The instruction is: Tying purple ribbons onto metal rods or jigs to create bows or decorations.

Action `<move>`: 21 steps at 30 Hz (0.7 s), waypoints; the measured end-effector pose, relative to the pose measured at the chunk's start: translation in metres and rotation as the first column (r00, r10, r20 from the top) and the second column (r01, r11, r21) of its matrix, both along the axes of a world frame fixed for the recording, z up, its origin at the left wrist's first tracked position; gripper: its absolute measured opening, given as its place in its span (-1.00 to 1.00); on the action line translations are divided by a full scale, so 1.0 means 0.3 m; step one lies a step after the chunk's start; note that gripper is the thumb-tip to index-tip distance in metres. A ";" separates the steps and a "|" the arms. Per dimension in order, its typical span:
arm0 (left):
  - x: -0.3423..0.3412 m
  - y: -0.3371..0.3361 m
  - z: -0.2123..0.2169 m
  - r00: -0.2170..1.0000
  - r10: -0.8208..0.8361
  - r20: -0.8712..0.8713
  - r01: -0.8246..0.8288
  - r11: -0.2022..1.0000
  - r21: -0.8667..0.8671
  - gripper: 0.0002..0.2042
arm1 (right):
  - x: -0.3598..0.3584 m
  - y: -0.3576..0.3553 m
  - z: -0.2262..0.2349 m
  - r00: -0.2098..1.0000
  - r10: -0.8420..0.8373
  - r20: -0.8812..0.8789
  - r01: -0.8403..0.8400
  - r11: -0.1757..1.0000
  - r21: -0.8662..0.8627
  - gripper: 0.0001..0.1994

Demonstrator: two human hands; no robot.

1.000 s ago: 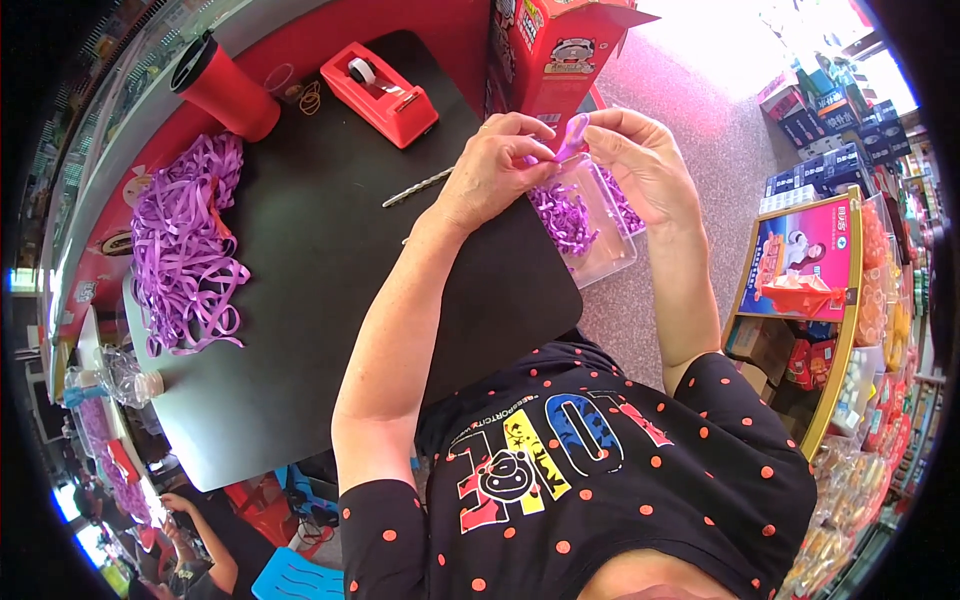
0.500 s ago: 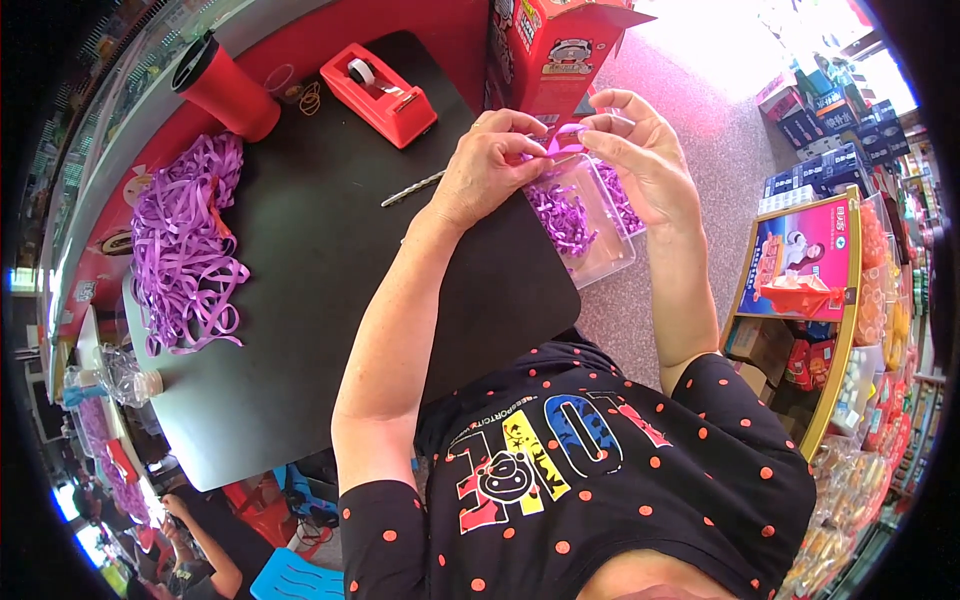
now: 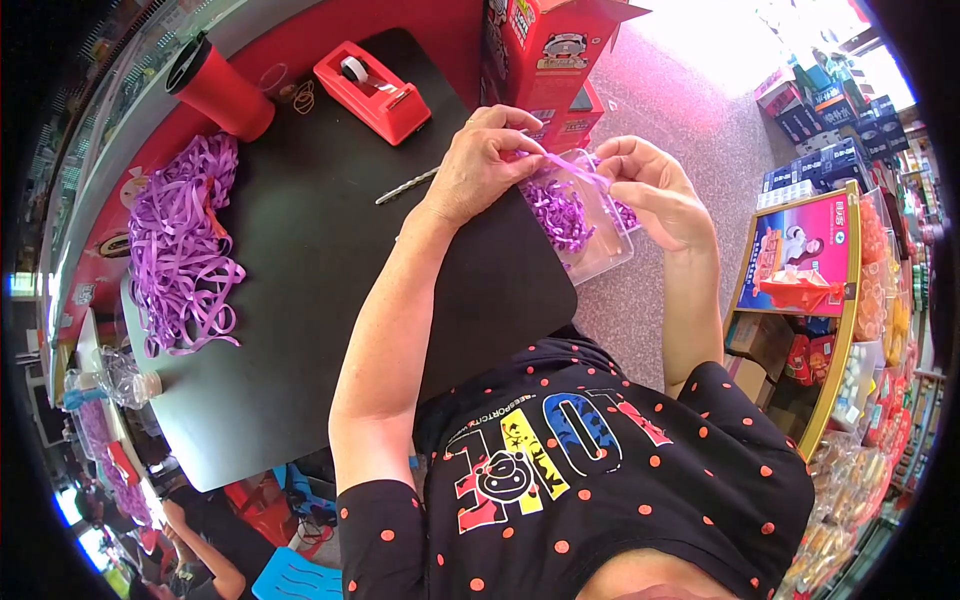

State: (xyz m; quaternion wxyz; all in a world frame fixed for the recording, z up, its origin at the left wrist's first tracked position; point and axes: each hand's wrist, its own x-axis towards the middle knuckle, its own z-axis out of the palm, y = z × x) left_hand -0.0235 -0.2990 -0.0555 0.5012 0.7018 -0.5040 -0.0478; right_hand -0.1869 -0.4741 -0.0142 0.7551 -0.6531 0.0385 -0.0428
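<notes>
Purple ribbon strip (image 3: pixel 574 168) stretches between the left hand (image 3: pixel 480 162) and the right hand (image 3: pixel 662 192), each pinching it; beneath sits a clear box (image 3: pixel 602 262) of purple curls (image 3: pixel 560 216), at the edge of the black table (image 3: pixel 310 320) bearing a twisted rod (image 3: pixel 408 186), red tape dispenser (image 3: pixel 392 112) and ribbon heap (image 3: pixel 182 235).

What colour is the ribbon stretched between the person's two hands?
The ribbon is light purple; the head view shows it best.

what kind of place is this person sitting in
Probably a small shop, perhaps a convenience store: a gold-edged display cabinet stands at the right, with clear bags of packaged goods beside it and stacked dark-blue boxes on the floor beyond.
</notes>
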 end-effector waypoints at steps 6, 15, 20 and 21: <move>0.003 -0.005 -0.004 1.000 -0.005 -0.002 0.005 1.000 0.006 -0.88 | 0.027 0.004 -0.020 0.984 -0.138 0.117 0.091 0.937 0.337 -0.72; 0.004 -0.001 -0.004 1.000 0.007 -0.013 -0.007 1.000 -0.013 -0.88 | 0.021 0.004 -0.072 0.975 -0.199 -0.098 0.186 0.975 -0.124 -0.79; 0.004 0.001 -0.007 1.000 0.011 -0.020 -0.011 1.000 0.007 -0.88 | 0.024 0.002 -0.106 0.966 -0.199 -0.163 0.157 0.958 -0.239 -0.81; 0.003 0.000 -0.005 1.000 0.010 -0.021 -0.010 1.000 0.007 -0.88 | 0.021 0.001 -0.112 0.966 -0.200 -0.163 0.158 0.958 -0.240 -0.81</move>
